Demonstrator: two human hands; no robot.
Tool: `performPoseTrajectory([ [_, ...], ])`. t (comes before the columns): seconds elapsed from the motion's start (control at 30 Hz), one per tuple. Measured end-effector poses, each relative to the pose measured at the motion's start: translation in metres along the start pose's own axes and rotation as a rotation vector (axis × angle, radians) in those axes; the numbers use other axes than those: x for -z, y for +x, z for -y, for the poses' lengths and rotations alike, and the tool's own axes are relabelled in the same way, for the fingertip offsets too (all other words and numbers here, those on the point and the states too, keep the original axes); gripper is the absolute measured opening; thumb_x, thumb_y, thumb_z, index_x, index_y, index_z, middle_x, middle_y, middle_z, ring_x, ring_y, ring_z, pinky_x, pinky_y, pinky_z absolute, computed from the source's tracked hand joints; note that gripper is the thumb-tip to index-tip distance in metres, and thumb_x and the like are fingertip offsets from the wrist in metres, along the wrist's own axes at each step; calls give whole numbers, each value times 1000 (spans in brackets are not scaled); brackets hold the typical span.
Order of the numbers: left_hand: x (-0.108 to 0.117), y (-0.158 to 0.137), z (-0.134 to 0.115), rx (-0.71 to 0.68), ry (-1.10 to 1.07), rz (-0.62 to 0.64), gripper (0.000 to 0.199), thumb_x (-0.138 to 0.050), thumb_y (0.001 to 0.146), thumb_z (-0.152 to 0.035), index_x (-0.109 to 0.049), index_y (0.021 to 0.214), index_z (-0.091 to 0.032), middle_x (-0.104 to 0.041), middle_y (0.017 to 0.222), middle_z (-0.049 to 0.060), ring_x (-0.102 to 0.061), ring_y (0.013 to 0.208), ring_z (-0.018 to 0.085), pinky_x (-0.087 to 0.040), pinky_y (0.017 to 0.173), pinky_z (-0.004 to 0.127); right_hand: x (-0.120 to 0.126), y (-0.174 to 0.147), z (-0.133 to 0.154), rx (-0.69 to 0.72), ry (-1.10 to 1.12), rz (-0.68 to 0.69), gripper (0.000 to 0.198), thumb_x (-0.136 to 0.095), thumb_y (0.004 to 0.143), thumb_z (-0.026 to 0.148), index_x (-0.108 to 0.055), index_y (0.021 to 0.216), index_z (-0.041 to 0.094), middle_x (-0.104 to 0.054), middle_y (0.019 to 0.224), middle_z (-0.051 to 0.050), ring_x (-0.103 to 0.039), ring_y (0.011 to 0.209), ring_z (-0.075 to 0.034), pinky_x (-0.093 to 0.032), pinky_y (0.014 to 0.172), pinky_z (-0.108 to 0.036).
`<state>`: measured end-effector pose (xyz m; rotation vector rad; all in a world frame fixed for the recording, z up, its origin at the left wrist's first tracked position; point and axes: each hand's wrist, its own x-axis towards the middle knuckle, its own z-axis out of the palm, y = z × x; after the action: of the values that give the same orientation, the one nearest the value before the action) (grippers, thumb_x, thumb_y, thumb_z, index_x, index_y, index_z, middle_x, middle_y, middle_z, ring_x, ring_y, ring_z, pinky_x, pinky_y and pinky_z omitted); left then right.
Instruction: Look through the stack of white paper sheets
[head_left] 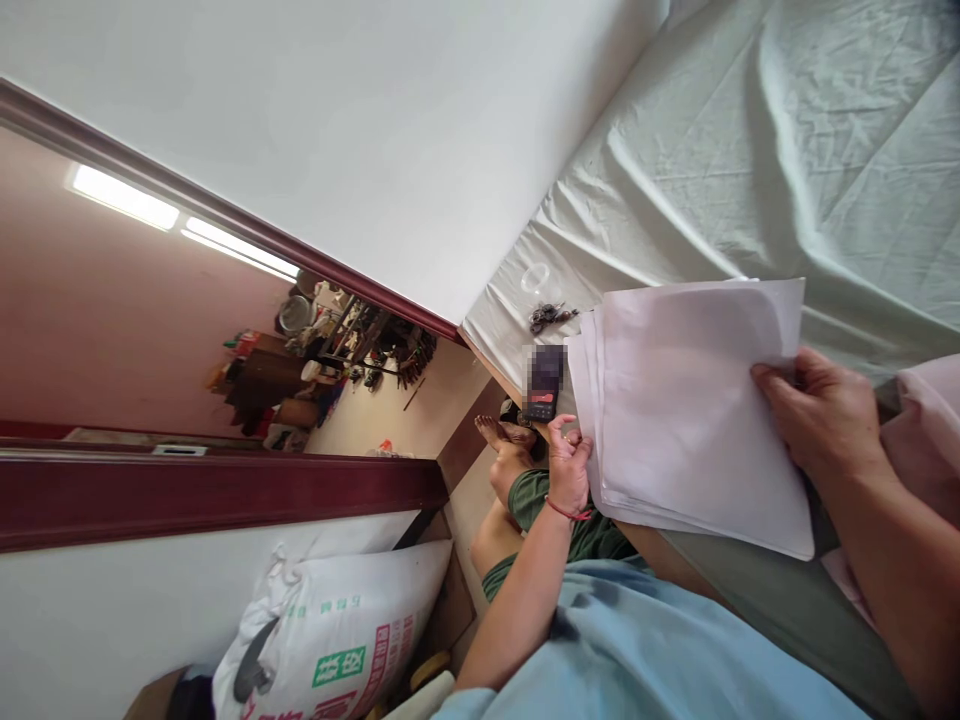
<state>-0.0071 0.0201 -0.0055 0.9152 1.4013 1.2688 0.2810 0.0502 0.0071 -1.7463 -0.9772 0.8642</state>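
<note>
A stack of white paper sheets [697,400] lies at the edge of the bed, its sheets slightly fanned at the left side. My right hand [832,410] grips the right edge of the stack, with the thumb on top and the fingers underneath. At the opposite edge, my left hand [570,465] has its fingers curled in and pressed against the paper's side. A red string bracelet circles the left wrist. Just beyond the left hand is a dark phone [545,395], partly blurred out.
Past the phone, a bunch of keys [551,318] and a clear round lid [535,278] rest on the pale bedsheet [885,170]. Pink cloth [934,420] lies at the right. A printed white sack [337,620] stands by the doorway, below the maroon frame [225,495].
</note>
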Motion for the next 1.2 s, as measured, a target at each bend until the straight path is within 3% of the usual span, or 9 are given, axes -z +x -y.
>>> performPoseTrajectory([
  [0.3,3,3,3,-16,1,-35,36,-78,73,-31,-59,101,-22,-47,76,-4,-44,72,12,-36,76,26,0,0,8,15,-137,75,25,-56,77,41,-70,87,23,-65,68,-2,-54,61,-20,-39,61,-33],
  [0.4,4,4,4,-15,14,-48,34,-79,73,-32,-62,101,-22,-47,75,-4,-44,72,12,-37,77,26,0,-3,10,-32,-89,91,27,-57,78,43,-72,91,23,-63,63,-2,-52,55,-19,-38,56,-32],
  [0.57,8,5,6,12,41,-18,29,-77,78,-38,-67,97,-20,-62,89,0,-55,85,14,-42,86,27,-1,-5,10,-60,-23,106,26,-60,78,40,-72,92,22,-65,69,-1,-49,55,-16,-37,55,-29],
  [0.77,10,4,10,-6,49,-27,37,-76,80,-52,-72,97,-20,-70,94,1,-61,91,15,-47,90,29,-6,-5,12,-86,175,101,27,-63,76,37,-72,93,18,-61,68,0,-44,56,-12,-35,54,-27],
  [0.93,10,4,12,28,44,-50,46,-80,73,-58,-76,94,-17,-74,93,4,-65,89,17,-49,89,31,-8,-3,3,-10,72,101,23,-61,78,35,-72,89,19,-60,69,0,-48,62,-14,-35,58,-27],
  [1.2,13,4,12,32,86,1,38,-83,72,-51,-74,92,-19,-70,85,-1,-60,80,13,-47,82,28,-10,-2,2,38,-81,101,18,-58,78,36,-65,81,20,-56,65,2,-48,64,-14,-36,66,-28],
])
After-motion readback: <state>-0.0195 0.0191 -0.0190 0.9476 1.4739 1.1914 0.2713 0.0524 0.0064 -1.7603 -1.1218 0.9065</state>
